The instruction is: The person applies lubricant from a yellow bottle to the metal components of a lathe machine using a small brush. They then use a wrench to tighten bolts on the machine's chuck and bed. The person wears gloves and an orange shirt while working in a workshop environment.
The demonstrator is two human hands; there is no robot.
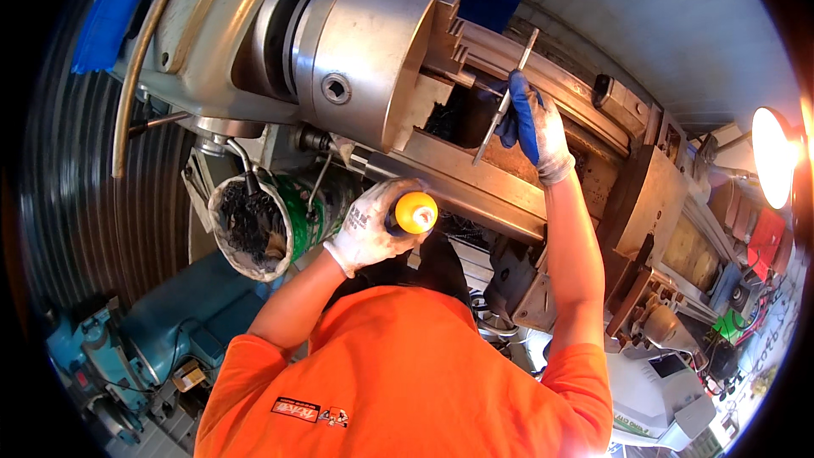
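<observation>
Yellow rounded object [415, 214] in curled left hand [373, 227], slim metal rod [504, 105] pinched by gloved right hand [538, 129]

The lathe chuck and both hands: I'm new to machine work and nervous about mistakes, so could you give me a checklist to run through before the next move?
1. Left hand holding the yellow-ended bottle: ok.
2. Right hand clear of the chuck: ok, it is at the slim metal bar.
3. Right fingers closed firmly on that bar: cannot tell.
4. Chuck's visible socket free of any key: ok.
5. Chuck at a standstill: cannot tell from one picture.
6. Work lamp lit: ok.
</observation>
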